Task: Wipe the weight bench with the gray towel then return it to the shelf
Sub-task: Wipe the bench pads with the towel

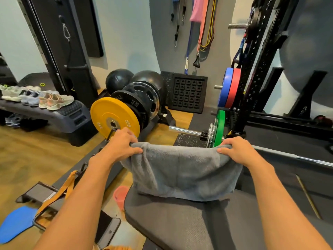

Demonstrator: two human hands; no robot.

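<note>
The gray towel (182, 170) hangs spread out in the air, its lower edge just above the dark padded weight bench (180, 224) at the bottom centre. My left hand (120, 147) pinches the towel's upper left corner. My right hand (237, 150) grips the upper right corner. Both arms reach forward from the bottom of the view. No shelf for the towel is identifiable.
A yellow plate (113, 120) and black plates stand on a rack ahead left. A barbell with a green plate (219, 130) lies ahead right under the black power rack (255, 69). Shoes (52, 100) sit on a step platform. A pink cup (120, 195), orange strap and blue pad lie on the floor left.
</note>
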